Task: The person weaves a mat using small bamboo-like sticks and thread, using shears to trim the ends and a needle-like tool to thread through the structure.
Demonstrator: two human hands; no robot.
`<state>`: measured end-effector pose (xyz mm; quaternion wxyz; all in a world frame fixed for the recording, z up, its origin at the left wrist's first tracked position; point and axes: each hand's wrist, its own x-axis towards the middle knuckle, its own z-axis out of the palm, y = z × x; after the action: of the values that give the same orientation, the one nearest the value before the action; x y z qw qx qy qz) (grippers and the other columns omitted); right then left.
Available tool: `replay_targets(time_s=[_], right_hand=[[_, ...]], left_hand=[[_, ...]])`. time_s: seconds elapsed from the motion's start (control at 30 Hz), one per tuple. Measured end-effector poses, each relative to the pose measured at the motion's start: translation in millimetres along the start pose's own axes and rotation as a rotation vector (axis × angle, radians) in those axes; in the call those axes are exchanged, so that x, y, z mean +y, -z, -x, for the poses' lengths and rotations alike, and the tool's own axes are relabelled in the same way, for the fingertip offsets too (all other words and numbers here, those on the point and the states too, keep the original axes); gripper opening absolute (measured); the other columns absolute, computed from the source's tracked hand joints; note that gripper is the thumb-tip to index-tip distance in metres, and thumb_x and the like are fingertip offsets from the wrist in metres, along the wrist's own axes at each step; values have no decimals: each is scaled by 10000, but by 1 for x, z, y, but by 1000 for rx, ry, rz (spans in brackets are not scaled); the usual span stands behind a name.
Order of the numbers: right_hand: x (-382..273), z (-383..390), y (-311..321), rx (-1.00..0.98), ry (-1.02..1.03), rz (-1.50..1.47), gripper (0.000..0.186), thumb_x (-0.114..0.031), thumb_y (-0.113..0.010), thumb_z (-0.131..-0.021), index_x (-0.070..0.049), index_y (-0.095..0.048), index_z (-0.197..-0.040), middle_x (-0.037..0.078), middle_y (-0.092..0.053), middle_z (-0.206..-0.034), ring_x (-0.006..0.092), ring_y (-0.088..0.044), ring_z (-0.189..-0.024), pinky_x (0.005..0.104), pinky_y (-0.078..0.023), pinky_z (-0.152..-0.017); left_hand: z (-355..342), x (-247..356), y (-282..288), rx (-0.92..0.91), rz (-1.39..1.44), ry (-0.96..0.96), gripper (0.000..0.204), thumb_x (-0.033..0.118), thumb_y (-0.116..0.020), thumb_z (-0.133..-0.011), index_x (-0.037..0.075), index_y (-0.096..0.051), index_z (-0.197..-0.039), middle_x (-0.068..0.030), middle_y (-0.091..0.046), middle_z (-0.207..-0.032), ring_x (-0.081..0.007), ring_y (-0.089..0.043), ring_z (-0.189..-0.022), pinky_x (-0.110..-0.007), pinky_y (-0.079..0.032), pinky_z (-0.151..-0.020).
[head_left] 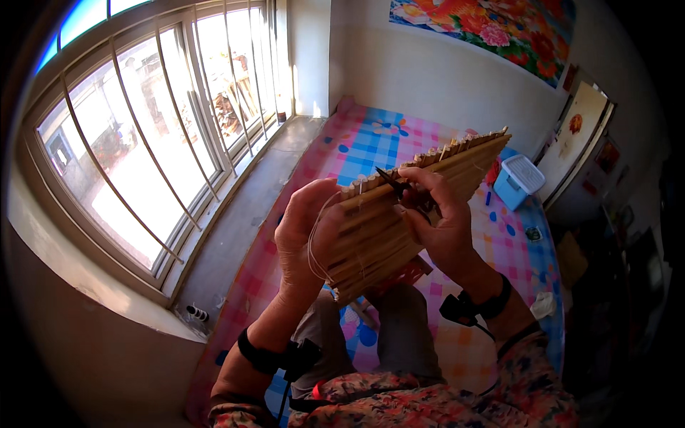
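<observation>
A panel of pale stalks [378, 246], laid side by side and bound with thread, is held up in front of me, tilted with its far right end higher. My left hand [301, 232] grips its left edge, with the thumb near the upper rim. A loose loop of thin string [310, 246] hangs beside that hand. In my right hand [444, 221] is a pair of dark scissors [389, 180], fingers closed around the handles. The blade tips point up and left, over the row of cut stalk ends. My palms and part of the scissors' handles are hidden.
A pink and blue checked sheet [378, 139] spreads below. A barred window [135, 135] and its sill [246, 192] run along the left. At right are a blue box with a white lid [517, 182] and a crumpled white tissue [544, 304]. Black straps with cables circle both wrists.
</observation>
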<state>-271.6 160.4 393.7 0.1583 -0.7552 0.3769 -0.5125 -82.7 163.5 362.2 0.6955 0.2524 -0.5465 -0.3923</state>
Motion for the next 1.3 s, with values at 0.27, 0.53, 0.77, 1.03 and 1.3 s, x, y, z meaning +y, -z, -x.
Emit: replay_targets(time_s=[0.27, 0.53, 0.77, 1.03, 1.3], right_hand=[[4, 9, 4, -58, 143, 109, 478, 64, -689, -772, -45, -569, -1222, 115, -592, -993, 214, -648, -884, 293, -534, -779], [7, 45, 31, -64, 292, 234, 535, 142, -673, -704, -34, -543, -1192, 126, -590, -955, 193, -596, -828, 290, -477, -669], [3, 102, 56, 31, 213, 210, 576, 145, -687, -686, -15, -522, -1214, 168, -590, -979, 217, -634, -803, 293, -527, -625], [-5, 164, 67, 191, 79, 20, 529, 124, -600, -778, -13, -452, -1267, 155, -488, -1007, 183, -536, -833, 267, -465, -624], [-13, 210, 78, 231, 16, 243, 494, -82, -695, -805, -35, -472, -1243, 72, -475, -864, 112, -406, -656, 260, -317, -555]], left_hand=[[-20, 9, 16, -133, 19, 233, 273, 215, -498, -1012, 1, -631, -1117, -62, -660, -1001, -138, -616, -973, -284, -487, -871], [-14, 5, 4, -220, 360, 389, 367, 285, -422, -1038, -27, -614, -1003, -104, -663, -869, -169, -666, -778, -297, -556, -715], [-2, 9, -28, -392, 339, 448, 386, 287, -382, -1046, -29, -561, -915, -126, -618, -624, -228, -653, -553, -325, -552, -527], [26, 3, -57, -664, 386, 551, 431, 291, -328, -1058, -67, -558, -985, -113, -606, -538, -237, -659, -550, -297, -520, -577], [48, 3, -65, -743, 494, 711, 475, 326, -311, -1057, -83, -552, -1039, -153, -635, -577, -260, -666, -603, -325, -527, -640]])
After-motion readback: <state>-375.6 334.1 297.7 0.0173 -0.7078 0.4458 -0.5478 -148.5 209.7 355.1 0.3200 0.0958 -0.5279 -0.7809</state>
